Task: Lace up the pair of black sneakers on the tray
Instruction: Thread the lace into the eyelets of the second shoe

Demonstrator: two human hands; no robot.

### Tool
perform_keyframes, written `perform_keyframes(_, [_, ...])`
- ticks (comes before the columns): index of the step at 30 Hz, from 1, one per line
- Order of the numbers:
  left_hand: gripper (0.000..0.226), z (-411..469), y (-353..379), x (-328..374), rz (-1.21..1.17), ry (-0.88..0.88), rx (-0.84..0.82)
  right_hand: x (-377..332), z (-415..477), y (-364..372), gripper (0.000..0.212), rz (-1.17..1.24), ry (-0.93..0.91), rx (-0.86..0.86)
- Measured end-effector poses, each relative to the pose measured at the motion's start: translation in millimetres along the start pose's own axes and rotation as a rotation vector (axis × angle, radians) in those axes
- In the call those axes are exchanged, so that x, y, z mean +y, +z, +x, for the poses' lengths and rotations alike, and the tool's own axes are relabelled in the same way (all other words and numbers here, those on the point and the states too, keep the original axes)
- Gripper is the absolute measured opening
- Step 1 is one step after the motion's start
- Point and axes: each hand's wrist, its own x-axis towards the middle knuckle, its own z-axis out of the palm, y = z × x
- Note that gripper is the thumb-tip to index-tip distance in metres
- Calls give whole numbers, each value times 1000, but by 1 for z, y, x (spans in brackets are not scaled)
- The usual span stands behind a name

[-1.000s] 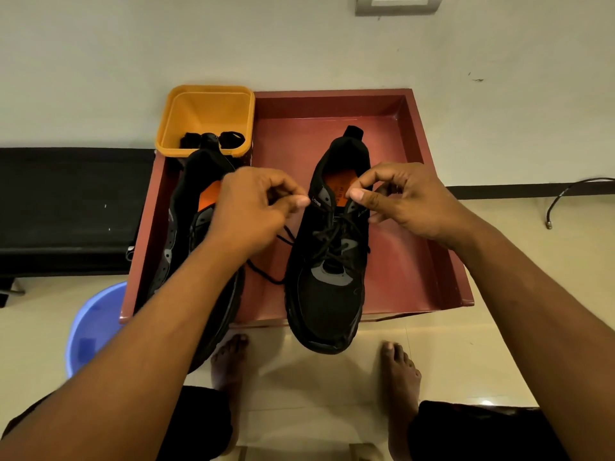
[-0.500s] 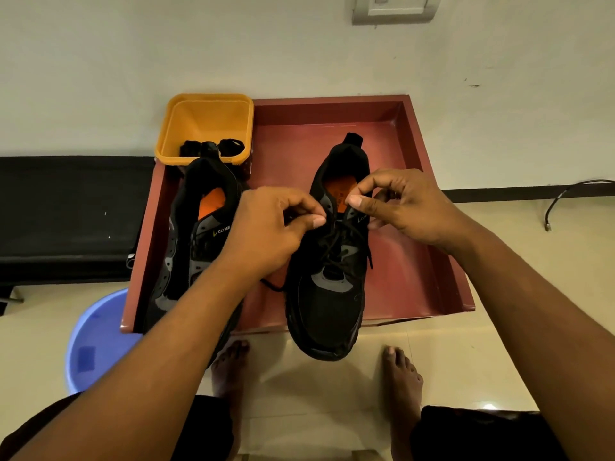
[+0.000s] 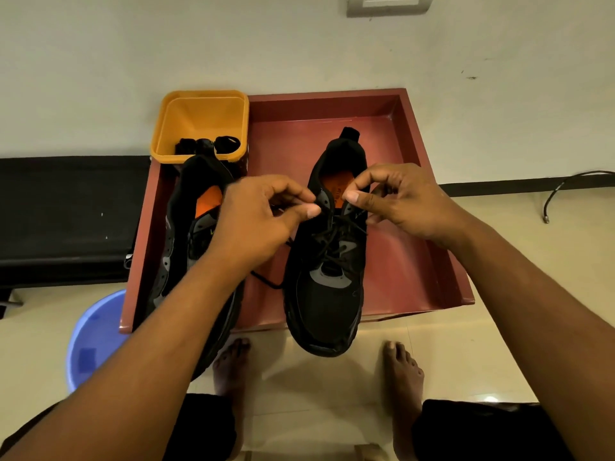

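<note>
Head view, starting at my hands: over the last second my left hand (image 3: 263, 221) has come across from above the other shoe. It now sits close to my right hand (image 3: 402, 201), both over the collar of the sneaker I am working on. My left thumb and forefinger pinch the lace (image 3: 336, 227) just beside the top eyelets. My right thumb and forefinger are pressed together too, on what I take to be the lace's other end (black on black, so I can't see it clearly). A loose tail still lies on the tray floor between the shoes. I read the hands closing in as the lacing reaching the top of this shoe, with only the last eyelets or the knot left.

That sneaker (image 3: 326, 301) is black mesh with grey patches and an orange insole. Its lace crosses over the tongue, its heel points toward the wall, and its toe hangs past the near edge of the red tray (image 3: 326, 106). Its mate (image 3: 179, 227) lies along the tray's left side, partly under my forearm. I see no lace in it, so I judge half the job remains. Behind it a yellow tub (image 3: 199, 118) holds a bundled spare lace (image 3: 208, 145). A blue basin (image 3: 96, 344) sits on the floor below.
</note>
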Motion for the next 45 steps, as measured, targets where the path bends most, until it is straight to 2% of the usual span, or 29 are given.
perform_keyframes(2, [14,-5,10,4,14,19,-35,-1,0,0,28,-1,1,3])
perform_keyframes(6, [8,5,-5,-5,26,6,93,-2,1,1,25,-12,-8,-7])
perform_keyframes(11, [16,-5,7,2,18,7,-30,-2,1,-1,24,3,1,1])
perform_keyframes(15, [9,4,-3,-5,-35,16,114,-2,2,0,20,-12,-7,-12])
perform_keyframes(20, [7,-6,11,4,-7,23,-7,-1,0,0,22,-24,-1,8])
perform_keyframes(25, [12,7,-18,-4,-93,-39,124,-4,-3,3,17,-105,-15,54])
perform_keyframes(27, [11,4,-22,-3,-44,-76,-28,-5,-3,2,14,-156,-26,73])
perform_keyframes(31, [10,-3,-20,-6,23,-180,-482,-11,1,-4,10,-217,-21,89])
perform_keyframes(33, [11,-5,-21,-9,72,-232,-732,-13,1,-6,7,-168,-13,93])
perform_keyframes(35, [8,-8,-20,-10,166,-236,-868,-13,0,-8,6,-22,13,125])
perform_keyframes(37, [4,-8,-18,-9,216,-224,-791,-13,-2,-11,10,110,52,203])
perform_keyframes(40, [13,-2,-14,-10,328,-144,-401,-16,-8,-13,11,202,170,250])
perform_keyframes(42, [10,3,-11,-8,361,-24,-82,-17,-13,-12,17,191,273,179])
perform_keyframes(43, [10,5,-8,-5,313,46,18,-18,-15,-10,22,190,320,118])
perform_keyframes(45, [30,9,1,-2,208,158,59,-20,-17,-6,32,201,391,20])
